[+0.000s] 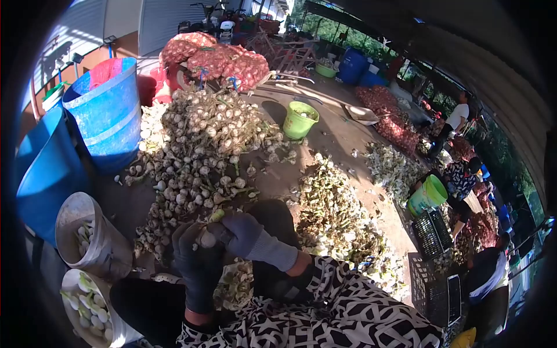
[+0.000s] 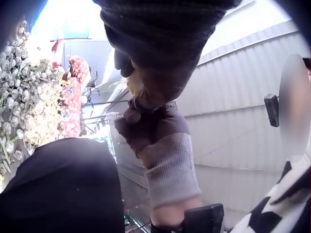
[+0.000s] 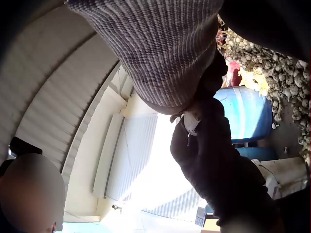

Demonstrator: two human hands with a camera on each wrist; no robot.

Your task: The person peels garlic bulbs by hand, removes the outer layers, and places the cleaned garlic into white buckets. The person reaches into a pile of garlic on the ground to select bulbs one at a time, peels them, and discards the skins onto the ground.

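Note:
In the head view my left hand (image 1: 198, 264), in a dark glove, grips a pale garlic bulb (image 1: 206, 239) in front of my lap. From the right, my right hand (image 1: 246, 232), in a grey glove with a ribbed cuff, pinches at the same bulb with curled fingers. A greenish piece (image 1: 216, 216) shows at the top between the hands. The right wrist view has whitish garlic (image 3: 190, 122) between the two gloves, partly hidden by the fingers. Yellowish skin (image 2: 135, 86) sticks out between the hands in the left wrist view.
A large heap of garlic bulbs (image 1: 200, 133) lies ahead, with trimmings (image 1: 333, 214) piled right of it. Two whitish buckets, the nearer bucket (image 1: 119, 316) with peeled garlic, stand at my left by blue tubs. A green bucket (image 1: 294, 123) stands ahead. Other people work at the far right.

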